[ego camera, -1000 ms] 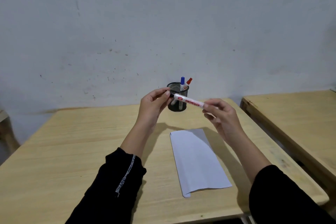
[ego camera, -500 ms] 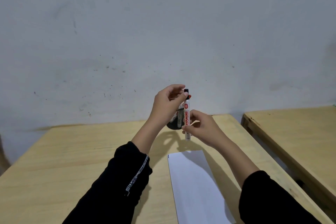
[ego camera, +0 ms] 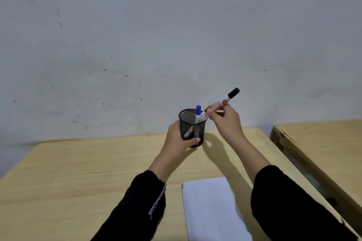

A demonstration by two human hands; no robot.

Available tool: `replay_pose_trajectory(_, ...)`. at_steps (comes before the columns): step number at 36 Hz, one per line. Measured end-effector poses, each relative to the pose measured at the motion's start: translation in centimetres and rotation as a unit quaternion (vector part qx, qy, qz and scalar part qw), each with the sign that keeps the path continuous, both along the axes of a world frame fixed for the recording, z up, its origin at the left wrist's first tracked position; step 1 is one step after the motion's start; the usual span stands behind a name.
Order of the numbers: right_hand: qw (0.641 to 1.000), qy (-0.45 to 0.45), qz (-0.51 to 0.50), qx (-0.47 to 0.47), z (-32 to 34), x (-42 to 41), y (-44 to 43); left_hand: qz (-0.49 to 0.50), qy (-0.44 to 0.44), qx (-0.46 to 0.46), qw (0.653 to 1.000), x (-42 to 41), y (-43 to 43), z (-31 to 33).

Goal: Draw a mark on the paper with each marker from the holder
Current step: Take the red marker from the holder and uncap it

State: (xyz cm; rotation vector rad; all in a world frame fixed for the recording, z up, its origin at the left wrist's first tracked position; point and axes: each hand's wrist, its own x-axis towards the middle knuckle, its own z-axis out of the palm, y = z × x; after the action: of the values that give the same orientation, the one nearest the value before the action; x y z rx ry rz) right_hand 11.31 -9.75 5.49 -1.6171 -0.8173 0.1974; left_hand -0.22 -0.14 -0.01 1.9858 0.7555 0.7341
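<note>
Right hand (ego camera: 225,121) is pinching the black-capped marker (ego camera: 221,103), tilted over the cup (ego camera: 193,129); left hand (ego camera: 180,139) is wrapping it on the bench (ego camera: 78,172). Risk: tip snagging the rim or blue marker (ego camera: 198,113), tipping the cup. Paper (ego camera: 211,207) is lying near.

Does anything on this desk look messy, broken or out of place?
Nothing much. The paper lies slightly askew on the desk, with a short dark mark at its top left corner. The neighbouring table has a chipped corner.

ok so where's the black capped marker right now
In the head view, the black-capped marker is held tilted in the right hand, just right of centre, its lower end at the rim of the mesh holder beside the blue-capped marker.
</note>
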Motion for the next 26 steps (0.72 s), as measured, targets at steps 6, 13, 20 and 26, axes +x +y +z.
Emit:
replay_pose_trajectory(6,0.999,-0.014,0.005,-0.04,-0.5,0.6,1.6,0.017,-0.057,-0.02,0.998,1.6,0.9,-1.4)
replay_pose_trajectory(13,0.992,-0.071,0.014,-0.104,-0.9,1.2,2.9,0.017,-0.087,-0.03,0.996,2.2,1.8,-2.3)
replay_pose_trajectory(20,0.993,-0.056,0.003,-0.102,-1.4,1.1,3.2,0.011,-0.089,-0.043,0.995,2.3,2.3,-2.7)
replay_pose_trajectory(26,0.994,-0.051,-0.027,-0.094,-1.7,1.5,4.2,0.008,-0.094,-0.037,0.995,2.5,2.5,-3.0)
